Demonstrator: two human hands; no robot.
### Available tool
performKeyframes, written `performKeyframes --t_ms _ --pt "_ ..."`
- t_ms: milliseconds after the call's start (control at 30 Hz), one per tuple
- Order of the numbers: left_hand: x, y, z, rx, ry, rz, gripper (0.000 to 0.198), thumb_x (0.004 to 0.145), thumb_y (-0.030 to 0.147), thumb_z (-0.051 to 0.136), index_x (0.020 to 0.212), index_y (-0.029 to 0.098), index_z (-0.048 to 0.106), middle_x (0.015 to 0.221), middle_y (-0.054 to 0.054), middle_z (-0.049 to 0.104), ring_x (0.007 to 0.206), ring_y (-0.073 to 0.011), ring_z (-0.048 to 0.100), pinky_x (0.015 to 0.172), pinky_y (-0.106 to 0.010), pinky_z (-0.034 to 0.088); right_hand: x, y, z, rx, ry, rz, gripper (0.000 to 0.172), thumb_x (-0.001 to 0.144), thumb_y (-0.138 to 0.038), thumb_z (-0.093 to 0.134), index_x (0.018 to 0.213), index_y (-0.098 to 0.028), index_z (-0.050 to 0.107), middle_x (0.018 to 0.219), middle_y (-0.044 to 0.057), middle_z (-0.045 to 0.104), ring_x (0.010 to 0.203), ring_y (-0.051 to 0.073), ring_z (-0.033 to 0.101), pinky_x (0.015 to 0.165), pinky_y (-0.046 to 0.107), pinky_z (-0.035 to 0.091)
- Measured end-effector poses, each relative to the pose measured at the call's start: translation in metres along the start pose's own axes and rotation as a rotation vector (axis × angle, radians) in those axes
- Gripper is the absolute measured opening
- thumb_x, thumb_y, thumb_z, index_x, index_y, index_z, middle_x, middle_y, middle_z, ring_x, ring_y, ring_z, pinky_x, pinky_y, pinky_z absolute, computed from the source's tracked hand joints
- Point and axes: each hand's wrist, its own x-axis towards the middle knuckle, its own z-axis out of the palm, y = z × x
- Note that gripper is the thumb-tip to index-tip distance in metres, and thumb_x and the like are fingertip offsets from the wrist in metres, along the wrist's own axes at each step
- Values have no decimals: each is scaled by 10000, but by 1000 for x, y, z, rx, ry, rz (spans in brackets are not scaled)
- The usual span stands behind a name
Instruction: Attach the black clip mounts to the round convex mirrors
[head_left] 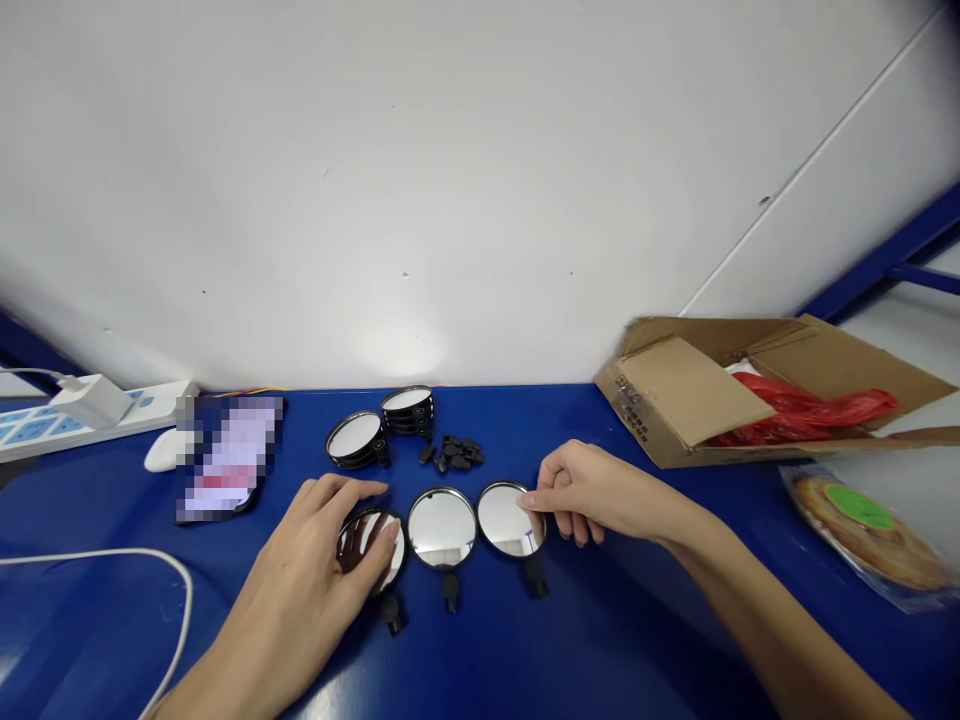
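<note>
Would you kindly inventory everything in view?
Mirrors: three, silver, front
Mirror stacks: two, black-rimmed, behind
Small parts: several, black, beside stacks
Phone: one, black, left
Rounded object: one, white, by phone
Power strip: one, white, left
Charger: one, white, on strip
Cables: two, white, left
Carton: one, brown, right
Bag: one, red, in carton
Wrapped disc: one, brown, right
Table: one, blue, underneath
Wall: one, white, behind
Frame bars: several, blue, sides
Left hand: one, on left mirror
Right hand: one, on right mirror
</note>
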Motion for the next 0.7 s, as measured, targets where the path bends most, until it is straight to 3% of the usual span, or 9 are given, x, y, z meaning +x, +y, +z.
performKeyframes --t_ms 300,700 --pt "0 3 0 0 -4 -7 402 1111 596 563 1359 327 731 1300 -64 729 967 -287 749 781 -451 643 -1 2 -1 -47 -11 8 387 1003 -481 736 787 -161 769 684 102 813 525 177 727 445 218 448" --pt "4 1 -3 -15 -14 -53 465 1056 680 575 1301 335 768 1283 -68 724 756 -247 712 791 -499 634 -11 -9 -1 -116 -16 -15 252 960 -321 673 799 -163 785 728 84 835 646 209 790 503 228 517"
